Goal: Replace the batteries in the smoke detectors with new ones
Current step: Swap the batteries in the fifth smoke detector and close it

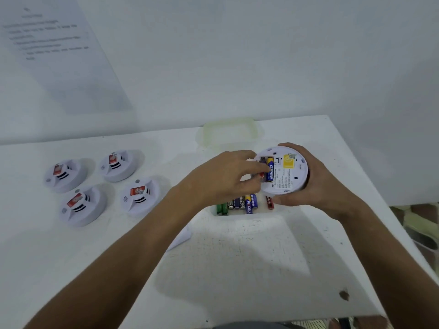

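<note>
Mid-swap on one smoke detector point(288, 176), flipped back-up, held above the open battery box point(237, 136) at the right of the tabletop point(237, 269). Blue-and-yellow battery point(270, 169) seated in the bay; red-tipped battery point(261, 176) beside it, going in or coming out, cannot tell which. Next move, as judged: settle that second cell between the contacts with correct polarity, then close the back; cover not identifiable. Right hand point(316, 186) wrapped around the detector's rim, gripping it from the far and right side. Left hand point(228, 179) reaching into the bay, fingertips point(261, 165) curled onto the batteries, apparently pinching the red-tipped one; exact grip partly hidden. Loose batteries point(242, 204) in the box just below the hands. Four more smoke detectors point(102, 186) face-up, well apart at left.
</note>
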Demonstrator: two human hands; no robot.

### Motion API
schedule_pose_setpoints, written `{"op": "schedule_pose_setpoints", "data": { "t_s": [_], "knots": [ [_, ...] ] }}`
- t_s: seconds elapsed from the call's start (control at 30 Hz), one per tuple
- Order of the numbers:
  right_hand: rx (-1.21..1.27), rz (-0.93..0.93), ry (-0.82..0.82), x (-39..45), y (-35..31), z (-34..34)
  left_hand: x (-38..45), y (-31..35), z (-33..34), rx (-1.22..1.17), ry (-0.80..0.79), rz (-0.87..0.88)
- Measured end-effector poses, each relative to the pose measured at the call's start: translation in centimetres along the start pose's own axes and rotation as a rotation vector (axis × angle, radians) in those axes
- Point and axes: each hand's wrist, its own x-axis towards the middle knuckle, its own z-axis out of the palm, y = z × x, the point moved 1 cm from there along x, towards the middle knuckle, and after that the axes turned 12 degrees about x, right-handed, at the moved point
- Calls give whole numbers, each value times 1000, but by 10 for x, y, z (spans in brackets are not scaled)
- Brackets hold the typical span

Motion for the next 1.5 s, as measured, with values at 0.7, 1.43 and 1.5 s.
{"op": "schedule_pose_setpoints", "data": {
  "t_s": [0.7,1.43,1.5],
  "knots": [
    [-75,35,166,-42,4,-66,18,1,51,-348,-68,-579],
    [-89,7,5,-34,4,-40,30,37,32,-308,-11,-204],
    [-86,6,4,-34,3,-39,30,36,32,-312,-26,-214]
  ]
}}
